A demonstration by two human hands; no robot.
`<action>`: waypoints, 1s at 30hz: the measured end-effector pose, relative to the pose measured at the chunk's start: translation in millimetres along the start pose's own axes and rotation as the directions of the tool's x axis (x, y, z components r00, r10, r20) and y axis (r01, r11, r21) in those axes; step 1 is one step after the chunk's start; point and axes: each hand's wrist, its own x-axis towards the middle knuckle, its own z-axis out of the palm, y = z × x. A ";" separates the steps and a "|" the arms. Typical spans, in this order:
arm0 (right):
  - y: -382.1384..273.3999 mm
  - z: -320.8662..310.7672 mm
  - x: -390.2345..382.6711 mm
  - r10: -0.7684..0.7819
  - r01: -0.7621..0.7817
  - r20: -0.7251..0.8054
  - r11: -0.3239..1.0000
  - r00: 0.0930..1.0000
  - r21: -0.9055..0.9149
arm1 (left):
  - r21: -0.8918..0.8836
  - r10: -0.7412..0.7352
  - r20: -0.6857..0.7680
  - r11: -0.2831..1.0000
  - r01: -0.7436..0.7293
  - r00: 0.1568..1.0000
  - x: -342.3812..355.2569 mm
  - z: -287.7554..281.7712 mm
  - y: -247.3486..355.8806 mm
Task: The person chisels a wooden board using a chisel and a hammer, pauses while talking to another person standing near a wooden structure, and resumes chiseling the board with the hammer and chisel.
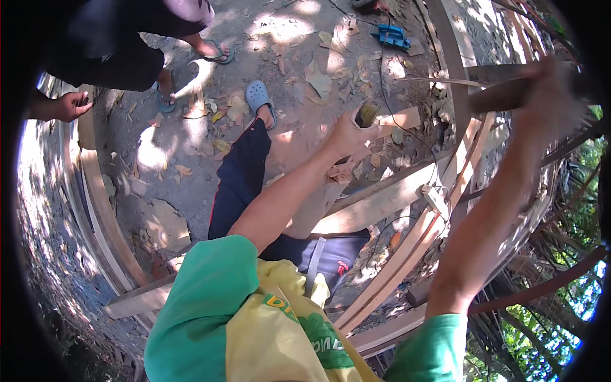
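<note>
My left hand (349,135) is closed around a short upright handle (366,114), seen end-on with a worn yellowish-brown top. The lower part of that tool is hidden by my fingers. Beneath the hand, splintered chips (347,167) lie on a pale timber (369,213) that runs in front of my body. Raised out to the right, my right hand (550,92) is smeared by motion. It grips a dark wooden block (503,95) that points left toward the handle, well apart from it.
Another person's hand (71,106) and sandalled feet (216,52) are at the upper left. A blue power tool (391,37) lies on the leaf-strewn ground at the top. A white socket box (436,199) with cords rests near long planks (407,248). More boards (95,191) stretch along the left.
</note>
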 end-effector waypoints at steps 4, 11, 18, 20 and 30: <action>19.0 109.6 -158.5 0.065 -0.001 0.751 0.996 0.657 -0.086 | -0.097 -0.080 -0.043 0.992 0.076 0.996 -12.6 -4.4 1.6; -55.8 -30.4 -33.6 0.098 -0.272 0.382 0.859 0.919 0.434 | -0.018 -0.148 0.001 0.989 0.148 0.989 -13.8 -11.6 -10.4; -55.1 -52.8 -51.1 0.126 -0.206 0.164 0.527 0.978 0.824 | -0.162 -0.048 -0.104 0.986 0.031 0.993 -15.1 -10.1 22.7; -46.4 -49.1 -65.4 0.187 -0.275 0.208 0.485 0.960 0.830 | -0.163 -0.036 -0.076 0.986 0.023 0.996 -7.1 -22.9 30.1; -37.6 -127.6 -47.0 0.044 -0.156 0.151 0.411 0.988 0.898 | -0.003 -0.004 0.037 1.000 0.005 0.999 -7.7 -11.9 26.5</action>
